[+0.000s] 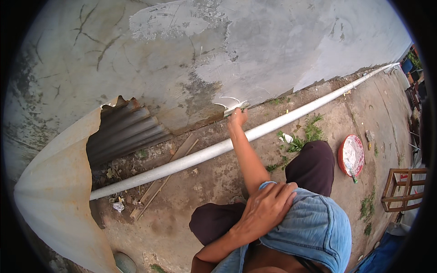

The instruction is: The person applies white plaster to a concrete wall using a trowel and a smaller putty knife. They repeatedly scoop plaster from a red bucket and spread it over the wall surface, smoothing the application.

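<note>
My right hand [238, 117] reaches out to the foot of the grey wall [264, 54], closed round a flat scraper [236, 108] smeared with white. Its blade lies against the wall, and a curved ridge of wet white putty [231, 98] shows just above it. Across my body, my left hand [268, 204] is closed over the blue sleeve [300, 218] at my right shoulder, its fingers bent over the cloth. To the right on the ground sits a red basin [340, 157] of white putty, with a green-handled tool [354, 179] at its near rim.
A long white pipe [191, 160] runs along the wall's foot, beneath my right forearm. Bent corrugated sheet metal [68, 182] stands at the left, near a wooden plank [164, 175]. Weeds [313, 129] grow beside my knee. A wooden frame [404, 189] lies at the right.
</note>
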{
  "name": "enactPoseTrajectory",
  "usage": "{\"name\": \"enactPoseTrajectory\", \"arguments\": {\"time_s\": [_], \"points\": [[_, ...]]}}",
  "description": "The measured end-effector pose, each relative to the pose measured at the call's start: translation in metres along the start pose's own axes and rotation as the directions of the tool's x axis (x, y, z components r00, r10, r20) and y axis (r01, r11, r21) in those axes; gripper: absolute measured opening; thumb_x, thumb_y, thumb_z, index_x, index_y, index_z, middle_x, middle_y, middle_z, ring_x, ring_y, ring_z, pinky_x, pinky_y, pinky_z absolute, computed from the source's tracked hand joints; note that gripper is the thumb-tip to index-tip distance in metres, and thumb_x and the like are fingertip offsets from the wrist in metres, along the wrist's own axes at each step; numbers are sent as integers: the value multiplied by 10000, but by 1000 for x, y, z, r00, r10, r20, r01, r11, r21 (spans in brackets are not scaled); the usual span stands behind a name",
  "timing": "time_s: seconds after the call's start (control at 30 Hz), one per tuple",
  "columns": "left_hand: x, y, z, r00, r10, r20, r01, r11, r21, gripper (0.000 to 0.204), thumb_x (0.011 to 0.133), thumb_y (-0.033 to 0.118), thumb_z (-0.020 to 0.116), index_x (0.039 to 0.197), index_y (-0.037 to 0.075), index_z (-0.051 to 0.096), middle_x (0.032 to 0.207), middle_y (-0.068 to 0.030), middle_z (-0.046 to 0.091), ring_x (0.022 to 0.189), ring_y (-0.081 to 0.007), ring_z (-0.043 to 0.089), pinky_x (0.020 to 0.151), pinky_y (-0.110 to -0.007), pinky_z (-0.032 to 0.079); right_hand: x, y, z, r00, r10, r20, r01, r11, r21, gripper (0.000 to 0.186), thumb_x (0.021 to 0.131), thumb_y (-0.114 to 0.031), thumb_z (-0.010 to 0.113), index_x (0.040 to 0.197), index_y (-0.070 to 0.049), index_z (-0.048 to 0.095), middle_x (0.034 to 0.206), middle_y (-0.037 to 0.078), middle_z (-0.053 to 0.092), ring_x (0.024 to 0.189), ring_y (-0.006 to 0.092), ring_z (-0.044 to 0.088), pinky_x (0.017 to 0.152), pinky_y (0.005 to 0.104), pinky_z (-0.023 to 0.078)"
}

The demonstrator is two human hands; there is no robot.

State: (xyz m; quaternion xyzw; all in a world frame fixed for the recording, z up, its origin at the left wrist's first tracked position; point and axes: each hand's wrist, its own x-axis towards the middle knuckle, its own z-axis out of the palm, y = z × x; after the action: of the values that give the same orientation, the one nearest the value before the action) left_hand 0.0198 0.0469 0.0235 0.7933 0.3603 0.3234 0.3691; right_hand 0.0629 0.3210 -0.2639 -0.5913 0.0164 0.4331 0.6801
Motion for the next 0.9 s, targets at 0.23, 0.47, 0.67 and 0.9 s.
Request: {"name": "enactPoseTrajectory", "arguments": {"time_s": [0.23,0.47,0.67,0.9], "points": [[-1,-2,-2,998,-14,55,15,1000,-12,208,943,140,613,1130,49,608,927,-110,649,865,-292,663,726,-388,545,-141,-61,26,968,-99,231,39,967,251,253,939,-54,531,1191,-39,512,936,32,561,675,80,473,511,262,372],[1,-2,1,998,-6,68,5,1000,15,253,932,175,641,1140,35,607,948,-132,659,886,-291,670,738,-380,554,-81,-56,-39,969,-166,182,156,985,68,297,957,-78,466,1248,-115,515,1093,31,596,922,129,580,682,307,492],[2,-5,8,997,10,82,-14,999,52,255,925,178,649,1129,32,602,954,-122,655,874,-281,660,734,-379,557,24,-71,-42,997,-66,38,63,995,79,403,887,-74,541,1278,-10,466,1149,141,557,1010,254,592,663,361,576],[4,-7,10,995,-20,94,16,999,46,255,921,166,649,1129,35,583,926,-117,641,848,-279,644,724,-390,554,16,-141,6,974,-43,221,12,990,137,565,856,-60,630,1321,70,337,1241,272,465,1169,397,523,777,441,646]]}}
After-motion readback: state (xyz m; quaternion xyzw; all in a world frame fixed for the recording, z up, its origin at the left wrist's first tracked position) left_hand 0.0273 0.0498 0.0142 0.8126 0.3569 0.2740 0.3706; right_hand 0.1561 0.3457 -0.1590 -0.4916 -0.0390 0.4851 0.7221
